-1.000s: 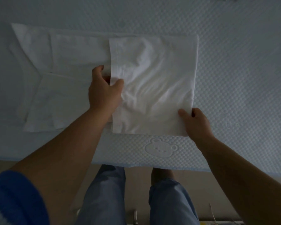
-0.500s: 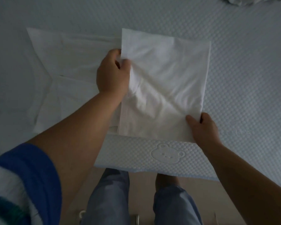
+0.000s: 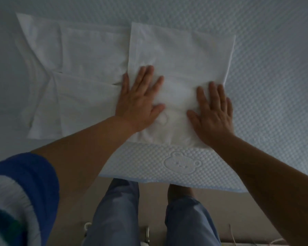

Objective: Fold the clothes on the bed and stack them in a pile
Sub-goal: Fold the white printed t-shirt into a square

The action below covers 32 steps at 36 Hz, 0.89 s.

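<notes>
Flat on the bed (image 3: 274, 71) lies a white shirt (image 3: 176, 59), its right part folded over into a squarish panel whose near edge sits just short of the bed's near edge. Its left part spreads out unfolded toward the left, with a sleeve (image 3: 34, 41) angling to the far left and creases running across the cloth.

Both hands press on the near half of the folded panel. The left hand (image 3: 139, 102) lies palm down at the panel's left edge, fingers straight and a little apart, thumb stretched right. The right hand (image 3: 213, 112) lies palm down near the panel's right near corner, fingers straight and close together, thumb reaching left toward the other thumb. The two thumbs are near but apart.

On the bed cover a bear face (image 3: 182, 163) is embossed, just near of the shirt. A blue cuff (image 3: 34, 174) shows at the left forearm, and legs in blue trousers (image 3: 114, 215) stand below the bed edge.
</notes>
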Each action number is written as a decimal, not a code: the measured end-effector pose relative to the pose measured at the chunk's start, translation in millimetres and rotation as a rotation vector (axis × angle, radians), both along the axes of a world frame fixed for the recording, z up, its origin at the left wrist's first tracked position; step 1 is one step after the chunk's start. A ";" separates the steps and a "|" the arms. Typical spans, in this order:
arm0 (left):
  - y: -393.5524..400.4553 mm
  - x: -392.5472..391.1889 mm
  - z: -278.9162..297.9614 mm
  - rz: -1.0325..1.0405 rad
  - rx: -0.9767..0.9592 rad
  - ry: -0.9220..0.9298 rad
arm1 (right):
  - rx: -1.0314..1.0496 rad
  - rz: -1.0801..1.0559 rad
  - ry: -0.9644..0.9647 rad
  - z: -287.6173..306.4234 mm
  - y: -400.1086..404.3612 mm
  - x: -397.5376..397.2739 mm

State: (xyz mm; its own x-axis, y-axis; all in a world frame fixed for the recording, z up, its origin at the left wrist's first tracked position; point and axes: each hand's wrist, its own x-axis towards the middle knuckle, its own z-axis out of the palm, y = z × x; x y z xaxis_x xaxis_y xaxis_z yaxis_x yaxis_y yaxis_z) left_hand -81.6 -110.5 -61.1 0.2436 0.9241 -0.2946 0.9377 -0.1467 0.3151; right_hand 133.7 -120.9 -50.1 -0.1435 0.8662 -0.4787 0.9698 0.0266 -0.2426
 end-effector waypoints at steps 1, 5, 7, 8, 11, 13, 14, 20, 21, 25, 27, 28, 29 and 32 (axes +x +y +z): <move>-0.3 -1.1 4.9 0.050 0.030 -0.043 | -0.007 0.014 -0.004 -3.6 0.4 2.1; -21.3 -11.4 29.6 0.300 0.249 -0.183 | 0.011 -0.015 0.036 -2.6 0.2 3.1; -41.0 -15.8 38.2 0.461 0.153 -0.189 | 0.010 -0.025 0.044 0.8 -2.3 1.2; -50.9 -17.4 39.8 0.555 0.068 -0.185 | 0.006 -0.027 0.041 2.7 -3.7 0.3; -74.3 -17.1 37.6 0.769 -0.204 -0.199 | -0.008 -0.042 0.037 8.5 -7.6 -2.7; -79.9 -14.2 36.7 0.943 -0.387 -0.322 | -0.008 -0.061 0.040 11.1 -9.4 -4.0; -80.3 -13.1 36.2 1.041 -0.452 -0.400 | -0.006 -0.070 0.041 11.9 -9.9 -4.5; -75.5 -9.0 41.5 1.272 -0.546 -0.708 | 0.010 -0.110 0.076 11.0 -11.2 -5.0; -78.0 -10.0 43.5 1.194 -0.430 -0.658 | 0.016 -0.115 0.081 10.4 -11.0 -4.8; -94.0 -9.4 46.3 0.968 -0.187 -0.414 | 0.015 -0.155 0.096 8.8 -10.0 -4.4; -98.0 -8.1 40.7 1.007 -0.265 -0.352 | 0.017 -0.165 0.111 8.4 -11.3 -5.5; -97.7 -7.6 37.0 1.033 -0.293 -0.320 | 0.019 -0.178 0.118 8.4 -11.5 -5.7; -96.0 -7.4 33.8 1.057 -0.293 -0.289 | 0.018 -0.202 0.124 8.6 -11.9 -5.9; -83.8 -6.5 37.6 1.057 -0.137 -0.228 | 0.001 -0.311 0.144 9.5 -9.5 -3.5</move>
